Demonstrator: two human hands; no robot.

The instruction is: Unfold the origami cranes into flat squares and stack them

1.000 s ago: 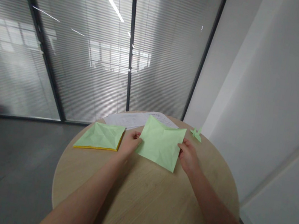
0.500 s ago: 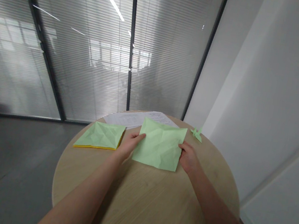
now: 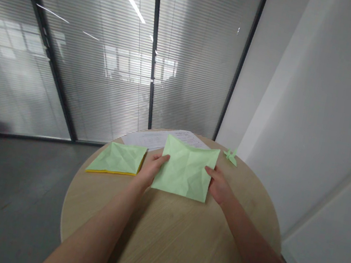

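Between my hands I hold a creased light-green sheet of paper (image 3: 185, 171), tilted up above the table. My left hand (image 3: 153, 169) pinches its left edge, thumb on the front face. On the opposite edge my right hand (image 3: 219, 186) grips it the same way; the fingers behind the paper are hidden on both sides. Left of my left hand lies a stack of creased green paper (image 3: 120, 158) with yellow showing along its lower and right edges. A small folded green paper figure (image 3: 231, 156), perhaps a crane, rests beyond my right hand.
The round wooden table (image 3: 173, 243) carries everything. Printed white sheets (image 3: 147, 138) lie at its far edge, partly behind the held paper. A glass partition with blinds (image 3: 111, 94) stands behind, and a white wall (image 3: 327, 152) rises on the right.
The green sheet has shifted slightly left and its top edge now bows more. My right thumb sits further in over the front of the sheet. Both hands keep their grip.
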